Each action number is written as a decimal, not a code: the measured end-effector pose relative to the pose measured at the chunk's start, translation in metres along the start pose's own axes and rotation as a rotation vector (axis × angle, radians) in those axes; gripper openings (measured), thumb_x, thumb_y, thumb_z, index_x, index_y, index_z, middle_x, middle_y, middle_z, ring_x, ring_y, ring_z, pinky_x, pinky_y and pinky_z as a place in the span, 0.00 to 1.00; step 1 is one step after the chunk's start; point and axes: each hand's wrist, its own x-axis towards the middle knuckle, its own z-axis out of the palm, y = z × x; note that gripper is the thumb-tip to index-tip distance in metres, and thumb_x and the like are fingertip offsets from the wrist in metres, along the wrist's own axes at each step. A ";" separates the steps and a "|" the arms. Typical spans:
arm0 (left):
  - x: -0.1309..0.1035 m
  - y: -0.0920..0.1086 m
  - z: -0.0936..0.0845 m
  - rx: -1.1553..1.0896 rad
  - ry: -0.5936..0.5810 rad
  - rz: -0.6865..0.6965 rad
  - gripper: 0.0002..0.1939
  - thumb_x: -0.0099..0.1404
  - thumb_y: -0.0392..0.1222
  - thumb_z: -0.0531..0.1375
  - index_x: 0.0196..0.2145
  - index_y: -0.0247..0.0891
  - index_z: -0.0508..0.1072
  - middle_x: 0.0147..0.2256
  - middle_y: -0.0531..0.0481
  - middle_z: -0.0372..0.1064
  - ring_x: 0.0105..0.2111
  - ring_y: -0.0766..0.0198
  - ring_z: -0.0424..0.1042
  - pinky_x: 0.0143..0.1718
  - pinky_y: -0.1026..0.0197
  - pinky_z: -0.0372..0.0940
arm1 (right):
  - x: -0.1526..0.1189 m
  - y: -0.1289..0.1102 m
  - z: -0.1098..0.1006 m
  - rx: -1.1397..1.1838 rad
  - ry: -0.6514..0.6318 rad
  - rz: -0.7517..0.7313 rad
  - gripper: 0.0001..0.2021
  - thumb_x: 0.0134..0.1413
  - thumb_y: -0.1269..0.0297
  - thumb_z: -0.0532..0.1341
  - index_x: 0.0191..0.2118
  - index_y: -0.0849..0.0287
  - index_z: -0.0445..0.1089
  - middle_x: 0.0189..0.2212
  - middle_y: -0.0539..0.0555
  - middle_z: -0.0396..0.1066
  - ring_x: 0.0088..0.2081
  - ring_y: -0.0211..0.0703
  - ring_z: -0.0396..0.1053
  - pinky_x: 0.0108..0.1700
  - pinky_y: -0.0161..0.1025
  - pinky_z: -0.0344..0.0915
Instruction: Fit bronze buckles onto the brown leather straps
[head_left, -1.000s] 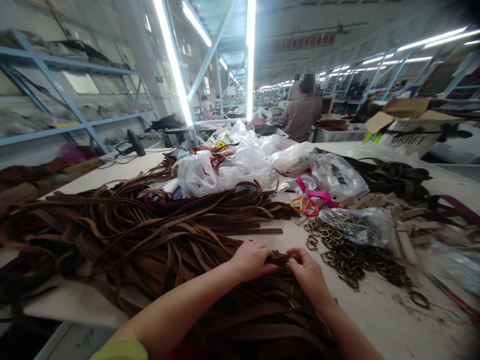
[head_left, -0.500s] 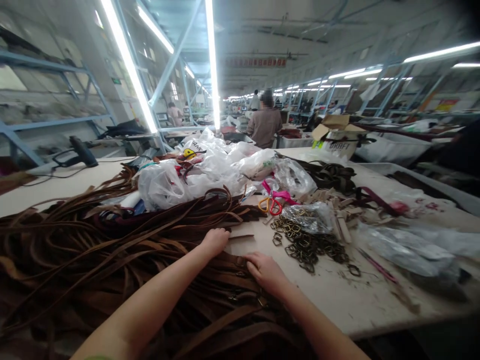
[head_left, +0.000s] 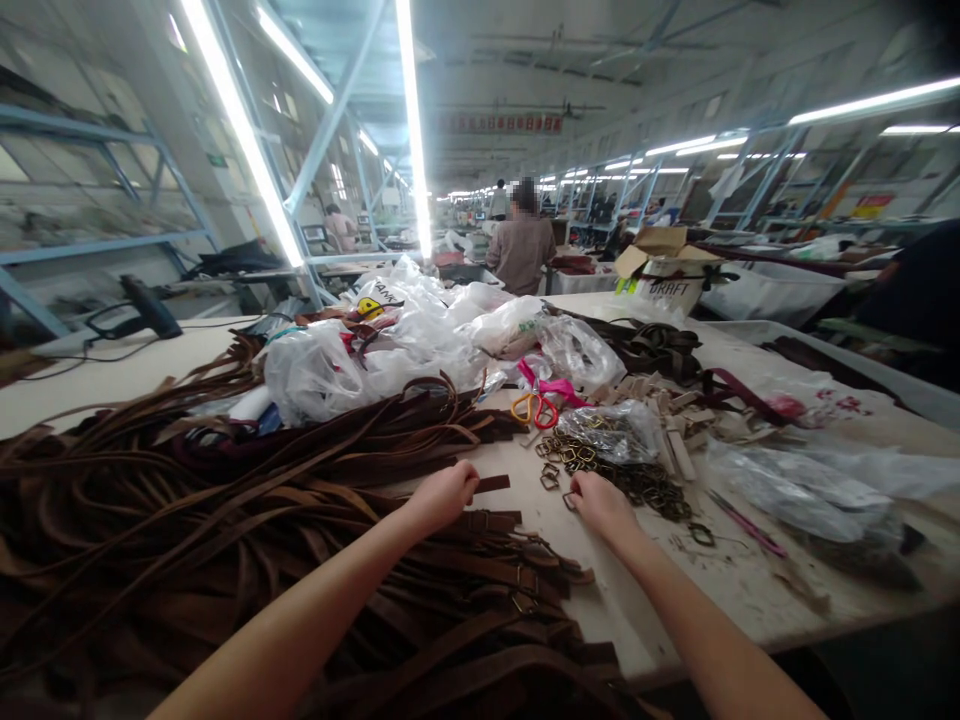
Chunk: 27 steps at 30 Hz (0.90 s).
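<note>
**Strap and buckle held apart**

A brown strap (head_left: 493, 484) is clamped in the grip of the left hand (head_left: 444, 496), a metal buckle (head_left: 568, 502) in that of the right hand (head_left: 604, 507); loose buckles (head_left: 660, 493) and scissors (head_left: 536, 396) are crowded beyond.

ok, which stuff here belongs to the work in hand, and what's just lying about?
Likely in the work:
- brown strap, seemingly in the left hand
- metal buckle in the right hand
- strap pile
- buckle pile

Likely just lying about, untouched:
- scissors
- plastic bags
- cardboard box
</note>
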 end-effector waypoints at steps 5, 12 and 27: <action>-0.012 0.002 -0.012 -0.308 0.063 0.021 0.14 0.61 0.48 0.47 0.32 0.37 0.67 0.22 0.54 0.64 0.23 0.67 0.61 0.25 0.66 0.54 | -0.009 -0.039 -0.013 0.851 -0.131 0.015 0.09 0.46 0.59 0.58 0.28 0.59 0.62 0.22 0.48 0.63 0.25 0.36 0.61 0.28 0.34 0.56; -0.023 0.001 -0.023 -0.673 0.159 -0.110 0.12 0.55 0.48 0.53 0.30 0.35 0.64 0.19 0.57 0.57 0.18 0.72 0.55 0.21 0.68 0.53 | -0.022 -0.124 -0.022 1.758 -0.344 0.209 0.19 0.35 0.56 0.68 0.31 0.58 0.61 0.21 0.43 0.61 0.22 0.29 0.60 0.23 0.28 0.57; -0.031 -0.012 -0.031 -0.898 -0.037 -0.108 0.16 0.53 0.51 0.56 0.29 0.34 0.63 0.17 0.59 0.56 0.17 0.74 0.52 0.20 0.69 0.49 | -0.024 -0.138 -0.009 1.880 -0.575 0.205 0.15 0.38 0.61 0.67 0.33 0.58 0.64 0.22 0.44 0.62 0.21 0.27 0.60 0.21 0.24 0.58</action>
